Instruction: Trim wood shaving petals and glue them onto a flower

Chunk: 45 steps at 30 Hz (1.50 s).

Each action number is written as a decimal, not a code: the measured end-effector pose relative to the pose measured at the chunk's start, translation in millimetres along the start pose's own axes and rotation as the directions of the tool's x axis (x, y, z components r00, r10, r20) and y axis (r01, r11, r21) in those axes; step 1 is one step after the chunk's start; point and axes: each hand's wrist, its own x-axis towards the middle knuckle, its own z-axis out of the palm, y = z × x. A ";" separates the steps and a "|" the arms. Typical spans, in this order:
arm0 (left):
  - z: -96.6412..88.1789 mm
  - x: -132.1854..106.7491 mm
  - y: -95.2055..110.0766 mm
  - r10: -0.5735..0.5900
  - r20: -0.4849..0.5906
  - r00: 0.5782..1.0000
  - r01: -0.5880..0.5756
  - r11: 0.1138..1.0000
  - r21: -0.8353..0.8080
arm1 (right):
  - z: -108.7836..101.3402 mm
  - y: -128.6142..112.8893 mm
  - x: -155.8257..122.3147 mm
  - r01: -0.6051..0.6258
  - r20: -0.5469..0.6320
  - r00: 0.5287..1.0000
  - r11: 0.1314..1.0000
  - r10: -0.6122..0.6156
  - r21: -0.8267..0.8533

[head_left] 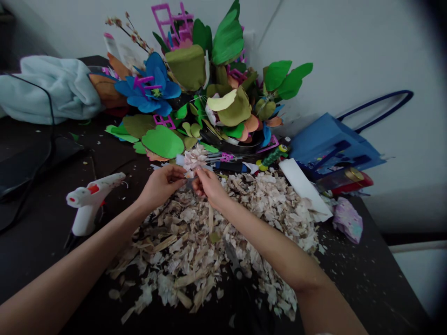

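My left hand (163, 182) and my right hand (210, 187) meet over a heap of dry, pale petal-like scraps (195, 242). The fingertips of both hands are pinched close together, around something small that I cannot make out. Just beyond my fingers is a pale pink flower (195, 156); whether they touch it I cannot tell. Black-handled scissors (237, 272) lie in the scraps below my right forearm. To the left of my left hand is a white glue gun (86, 209) with a red-orange part.
A big bunch of cut leaves and a blue flower (153, 88) fills the back. A green thread spool (274, 157), a white foam block (303, 188) and a blue bag (324, 139) stand to the right. A light blue cloth (59, 88) and a black cable (51, 116) are at left.
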 end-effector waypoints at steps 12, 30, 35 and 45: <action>-0.8 -0.3 0.4 -0.012 -0.008 1.000 0.012 1.000 0.005 | -4.5 -13.9 -12.3 0.057 -0.047 0.997 0.998 -0.057 -0.011; -15.8 -5.4 12.3 0.017 -0.047 0.999 -0.009 0.987 0.162 | -36.7 -23.0 -69.0 0.097 -0.074 0.993 0.988 -0.089 0.122; -24.2 -9.7 22.2 0.104 -0.140 0.985 -0.075 0.977 0.197 | -39.6 -14.9 -95.1 0.075 -0.064 0.996 0.981 -0.065 0.180; -13.4 -27.9 40.1 0.247 -0.131 0.960 -0.183 0.910 0.373 | -37.2 -8.0 -120.6 0.070 -0.070 0.996 0.976 -0.057 0.206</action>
